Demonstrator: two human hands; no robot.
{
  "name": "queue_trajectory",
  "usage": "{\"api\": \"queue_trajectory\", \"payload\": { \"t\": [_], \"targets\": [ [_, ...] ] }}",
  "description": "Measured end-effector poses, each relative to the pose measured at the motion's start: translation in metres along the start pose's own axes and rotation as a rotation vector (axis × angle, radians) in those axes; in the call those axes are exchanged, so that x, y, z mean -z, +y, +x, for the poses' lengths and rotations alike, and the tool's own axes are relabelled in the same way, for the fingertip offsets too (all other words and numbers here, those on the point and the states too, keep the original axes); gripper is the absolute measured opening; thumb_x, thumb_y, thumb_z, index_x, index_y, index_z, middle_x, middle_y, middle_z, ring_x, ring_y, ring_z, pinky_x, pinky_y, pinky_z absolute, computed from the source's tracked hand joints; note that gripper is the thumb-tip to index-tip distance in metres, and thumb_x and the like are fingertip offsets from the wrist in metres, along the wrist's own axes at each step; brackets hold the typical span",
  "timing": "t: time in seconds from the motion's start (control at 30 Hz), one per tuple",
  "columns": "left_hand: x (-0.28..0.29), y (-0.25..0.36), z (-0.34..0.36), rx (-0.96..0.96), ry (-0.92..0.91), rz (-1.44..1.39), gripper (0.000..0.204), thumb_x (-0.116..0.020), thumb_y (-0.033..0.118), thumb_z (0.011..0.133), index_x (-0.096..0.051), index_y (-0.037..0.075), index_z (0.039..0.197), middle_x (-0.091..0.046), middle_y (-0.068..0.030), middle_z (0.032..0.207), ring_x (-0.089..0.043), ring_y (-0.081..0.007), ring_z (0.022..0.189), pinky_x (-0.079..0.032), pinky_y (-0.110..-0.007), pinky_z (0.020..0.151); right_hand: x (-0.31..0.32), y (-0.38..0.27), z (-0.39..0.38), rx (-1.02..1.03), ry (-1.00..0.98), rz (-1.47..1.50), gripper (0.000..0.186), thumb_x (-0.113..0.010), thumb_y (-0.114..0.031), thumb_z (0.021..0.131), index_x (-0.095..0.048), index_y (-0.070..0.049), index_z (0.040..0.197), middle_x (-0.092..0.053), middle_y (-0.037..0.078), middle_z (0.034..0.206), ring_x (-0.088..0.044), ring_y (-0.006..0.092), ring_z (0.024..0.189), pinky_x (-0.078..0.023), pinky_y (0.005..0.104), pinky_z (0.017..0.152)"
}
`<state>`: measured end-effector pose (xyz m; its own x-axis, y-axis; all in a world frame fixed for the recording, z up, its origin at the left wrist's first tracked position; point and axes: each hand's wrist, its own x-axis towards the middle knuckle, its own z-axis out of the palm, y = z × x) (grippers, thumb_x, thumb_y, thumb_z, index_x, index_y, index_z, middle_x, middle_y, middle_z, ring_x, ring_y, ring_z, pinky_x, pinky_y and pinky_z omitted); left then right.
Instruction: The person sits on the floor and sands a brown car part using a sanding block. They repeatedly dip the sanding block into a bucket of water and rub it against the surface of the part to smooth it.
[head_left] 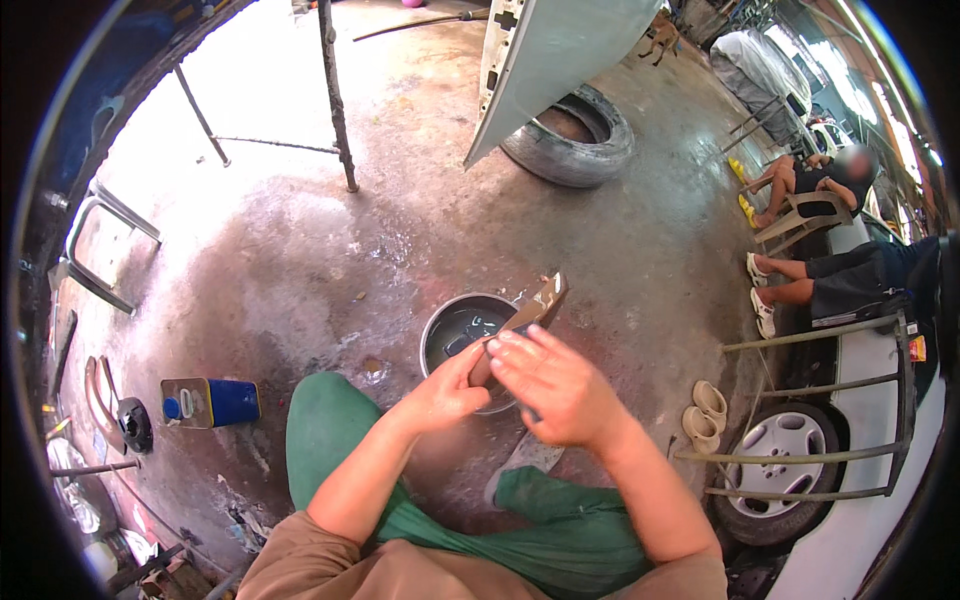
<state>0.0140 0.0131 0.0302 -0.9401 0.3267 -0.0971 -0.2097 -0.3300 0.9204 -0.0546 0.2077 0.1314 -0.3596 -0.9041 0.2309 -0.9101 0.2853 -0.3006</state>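
Note:
Over a round metal bowl (428, 335) of greyish water, my two hands meet at a long, narrow brown piece (545, 300), perhaps a trim part. My left hand (447, 390) grips its near end between thumb and fingers. Across the piece lies my right hand (560, 385), its fingers bent over a thin dark pad or sheet that shows only at the edges; its kind is unclear. The piece tilts up and away to the right, its far end beyond the bowl's rim. Inside the bowl, a dark object shows in the water, partly hidden by my hands.
A blue rectangular can (235, 401) stands left of my knee. Ahead are a tire (580, 150) and an upright pale panel (560, 70). Clogs (706, 412), a metal rack (800, 458) and a car wheel (775, 460) are at right. Two people (840, 190) sit farther right.

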Motion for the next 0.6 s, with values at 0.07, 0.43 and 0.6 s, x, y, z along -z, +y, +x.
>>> {"api": "queue_trajectory", "payload": {
  "t": [0.07,0.43,0.6],
  "targets": [
    [0.003,-0.003,0.000,-0.137,-0.048,0.070,0.083,-0.060,0.000,0.076,-0.031,-0.006,0.153,-0.042,-0.0140,0.152,-0.038,-0.0210,0.142,-0.032,-0.034,0.117,0.001,0.014,-0.004,-0.043,0.034,-0.042,0.055,-0.068,-0.004,0.069,-0.064,0.004,0.123,-0.063,0.019,0.135,-0.058,0.0300,0.130,-0.042,0.0469,0.114],
    [-0.004,-0.006,-0.003,-0.044,-0.048,0.070,0.078,-0.058,0.000,0.076,-0.036,-0.003,0.151,-0.048,-0.0092,0.143,-0.044,-0.0176,0.133,-0.035,-0.032,0.112,0.010,0.065,-0.021,-0.239,0.159,-0.086,0.057,-0.065,-0.001,0.071,-0.063,0.002,0.128,-0.060,0.018,0.139,-0.055,0.0317,0.134,-0.042,0.0467,0.114],
    [-0.004,-0.013,0.005,-0.145,0.001,0.027,0.078,-0.057,0.002,0.077,-0.036,-0.001,0.152,-0.052,-0.0070,0.138,-0.049,-0.0124,0.126,-0.044,-0.029,0.100,-0.007,0.011,0.001,-0.198,0.153,-0.018,0.059,-0.058,0.006,0.072,-0.061,0.003,0.130,-0.058,0.021,0.140,-0.055,0.0357,0.133,-0.042,0.0462,0.115]
  ]
}}
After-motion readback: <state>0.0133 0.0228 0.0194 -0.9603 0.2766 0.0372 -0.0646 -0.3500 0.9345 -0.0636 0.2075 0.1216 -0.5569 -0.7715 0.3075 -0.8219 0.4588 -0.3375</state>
